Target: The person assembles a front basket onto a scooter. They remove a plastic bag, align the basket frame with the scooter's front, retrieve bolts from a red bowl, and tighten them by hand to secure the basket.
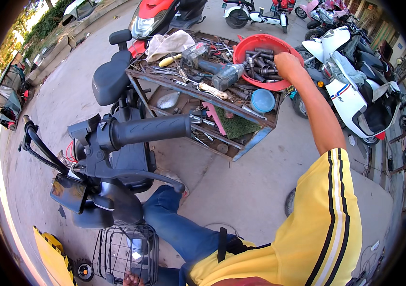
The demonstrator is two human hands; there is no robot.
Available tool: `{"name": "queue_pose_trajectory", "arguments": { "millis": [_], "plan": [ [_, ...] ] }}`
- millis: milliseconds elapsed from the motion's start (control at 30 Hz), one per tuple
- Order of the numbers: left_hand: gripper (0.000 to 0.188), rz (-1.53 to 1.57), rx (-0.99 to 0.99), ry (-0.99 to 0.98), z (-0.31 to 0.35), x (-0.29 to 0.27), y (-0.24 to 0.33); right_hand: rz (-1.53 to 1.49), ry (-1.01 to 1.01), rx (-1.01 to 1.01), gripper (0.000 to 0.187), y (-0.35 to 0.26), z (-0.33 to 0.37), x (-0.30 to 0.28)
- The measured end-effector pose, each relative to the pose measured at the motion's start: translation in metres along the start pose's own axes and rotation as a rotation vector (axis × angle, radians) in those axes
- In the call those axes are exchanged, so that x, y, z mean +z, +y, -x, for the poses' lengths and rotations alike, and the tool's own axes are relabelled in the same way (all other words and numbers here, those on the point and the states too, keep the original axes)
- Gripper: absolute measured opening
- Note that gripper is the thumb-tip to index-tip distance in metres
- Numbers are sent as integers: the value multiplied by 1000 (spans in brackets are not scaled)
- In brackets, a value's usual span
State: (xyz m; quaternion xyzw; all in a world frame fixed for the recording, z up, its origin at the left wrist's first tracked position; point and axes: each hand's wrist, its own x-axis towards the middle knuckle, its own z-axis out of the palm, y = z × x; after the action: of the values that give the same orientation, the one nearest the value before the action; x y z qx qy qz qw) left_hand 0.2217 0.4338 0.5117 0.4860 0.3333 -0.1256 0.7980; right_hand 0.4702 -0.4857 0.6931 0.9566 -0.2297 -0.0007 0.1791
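My right hand reaches over the right side of a red plastic basin full of dark metal sockets. Its fingers are curled down into the basin, and what they hold, if anything, is hidden. At the bottom edge, my left hand shows only in part, fingers bent, beside the black wire basket of an electric scooter; its grip cannot be made out. A cordless impact wrench lies left of the basin on the rusty metal tool cart. A blue round tub sits below the basin.
The scooter's handlebar grip and brake lever stretch between me and the cart. A rag, a yellow-handled screwdriver and loose tools crowd the cart top; green matting lies on its lower shelf. A white scooter stands at right.
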Motion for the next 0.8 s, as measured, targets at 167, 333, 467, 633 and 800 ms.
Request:
{"name": "queue_pose_trajectory", "arguments": {
  "millis": [167, 333, 467, 633, 800],
  "plan": [
    [17, 6, -21, -12, -3, 1, 1, -99, -94, -11, 23, 3, -19, 5],
    [17, 13, -40, -14, -5, -3, 0, -332, -6, 104, 33, 8, -55, 38],
    [17, 12, -74, -21, -7, -12, 1, -320, -35, 198, 44, -10, -54, 51],
    [16, 27, -130, -18, -7, -28, -1, -231, -45, 122, 41, -15, -64, 52],
    [17, 27, -23, 52, 5, 8, -3, -45, 38, 29, 24, 1, -56, 43]
  ]
}}
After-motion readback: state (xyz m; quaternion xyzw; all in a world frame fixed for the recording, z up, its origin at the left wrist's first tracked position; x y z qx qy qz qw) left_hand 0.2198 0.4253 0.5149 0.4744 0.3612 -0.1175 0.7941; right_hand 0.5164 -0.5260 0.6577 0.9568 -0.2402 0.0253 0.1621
